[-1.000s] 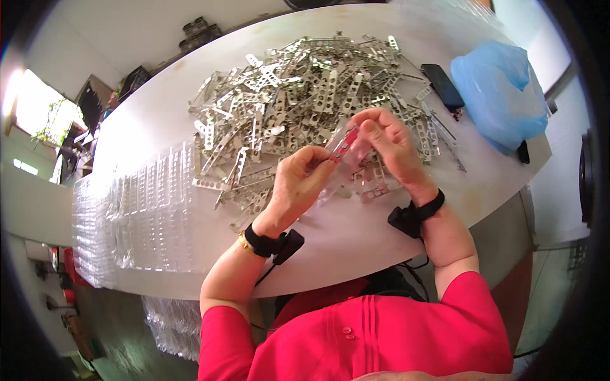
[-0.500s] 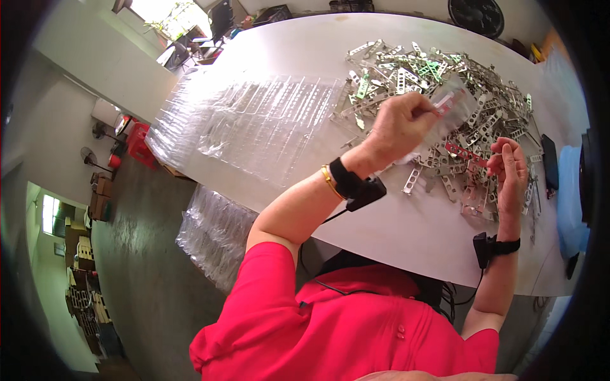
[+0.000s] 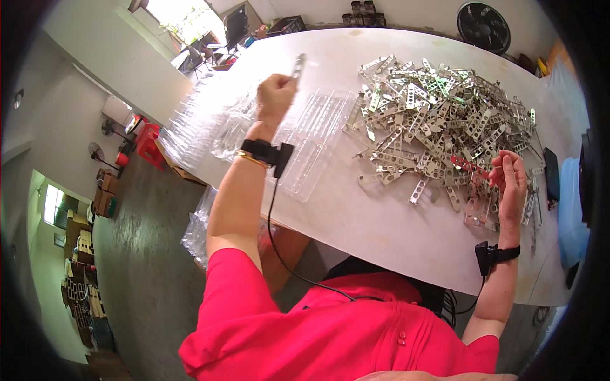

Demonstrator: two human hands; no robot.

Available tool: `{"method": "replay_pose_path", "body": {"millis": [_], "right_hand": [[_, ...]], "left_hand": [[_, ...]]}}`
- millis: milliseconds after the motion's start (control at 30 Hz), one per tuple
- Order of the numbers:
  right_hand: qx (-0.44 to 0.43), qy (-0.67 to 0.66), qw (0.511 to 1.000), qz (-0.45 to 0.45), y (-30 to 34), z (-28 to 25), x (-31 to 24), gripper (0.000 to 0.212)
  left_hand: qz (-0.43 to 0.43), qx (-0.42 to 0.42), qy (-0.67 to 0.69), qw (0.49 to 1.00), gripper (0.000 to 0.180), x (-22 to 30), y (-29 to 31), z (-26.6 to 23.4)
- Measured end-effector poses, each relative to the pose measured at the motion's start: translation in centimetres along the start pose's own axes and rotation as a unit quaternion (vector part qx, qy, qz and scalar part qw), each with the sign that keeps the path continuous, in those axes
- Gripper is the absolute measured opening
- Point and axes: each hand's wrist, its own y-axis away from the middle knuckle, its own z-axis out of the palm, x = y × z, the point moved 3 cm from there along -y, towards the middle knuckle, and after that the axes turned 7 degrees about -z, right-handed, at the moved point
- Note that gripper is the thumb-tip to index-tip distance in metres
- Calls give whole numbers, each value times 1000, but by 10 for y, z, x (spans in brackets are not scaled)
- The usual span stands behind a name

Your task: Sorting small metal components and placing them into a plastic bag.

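Note:
My left hand is raised over the clear plastic trays at the left of the table, its fingers closed on one end of a perforated metal strip. The strip points away from me, slightly blurred. Below and right of that hand lies a ribbed clear plastic tray. My right hand stays at the right edge of a pile of metal strips, fingers curled. A perforated strip with a red sheen reaches its fingertips and seems gripped there; the exact contact is partly hidden.
Stacked clear trays stand at the table's left edge. A dark phone-like object and blue plastic lie at the right. A black fan stands beyond the far edge. A cable hangs from my left wrist.
My left hand has swung left from above the metal pile to the trays, carrying a strip. My right hand has kept its place by the pile. The whole view has shifted slightly.

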Motion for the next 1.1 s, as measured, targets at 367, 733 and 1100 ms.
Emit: {"method": "replay_pose_path", "body": {"millis": [367, 733, 1100], "right_hand": [[-3, 23, 999, 23, 5, 14, 0, 22], [-12, 27, 999, 33, 9, 19, -3, 23], [-15, 41, 998, 42, 11, 23, -3, 22]], "left_hand": [[-152, 146, -186, 960, 21, -98, -58, -99], [-163, 136, -328, 921, 22, -122, -104, -76], [-166, 92, -363, 912, 23, -147, -117, -48]]}}
